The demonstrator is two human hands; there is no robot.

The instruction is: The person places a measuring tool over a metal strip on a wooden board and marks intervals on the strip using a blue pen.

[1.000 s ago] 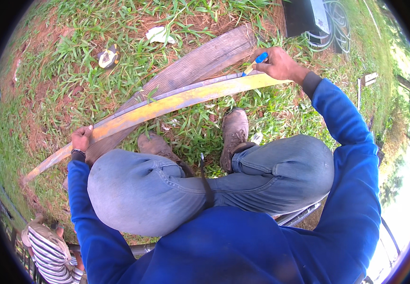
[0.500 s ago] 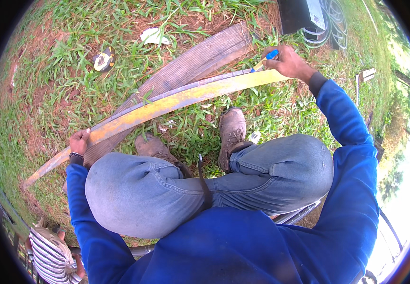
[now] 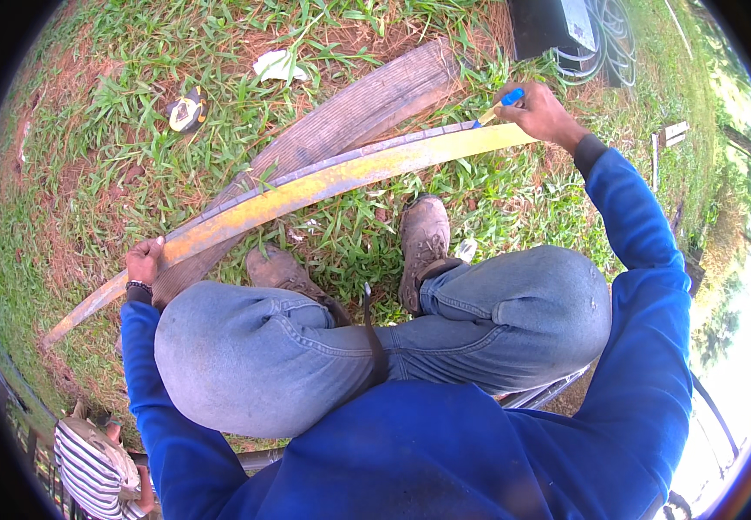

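Note:
A long yellow metal bar with worn, scraped paint runs slantwise in front of my knees. Its left part is gripped by my left hand, fingers closed at the upper edge. Near the bar's right end, my right hand is closed around a yellow-and-blue marker pen. The pen's blue tip points down at the bar's far edge, touching it or very close. Beneath and beyond the bar, a grooved wooden plank lies on the grass; the bar hides part of it.
A black-and-yellow tape measure and a white scrap lie in the grass. At the far right sit a dark box and coiled clear tubing. A person in a striped shirt is at the lower left.
My right hand and the pen have shifted slightly to the right along the bar's edge. The left hand and the bar stay in place.

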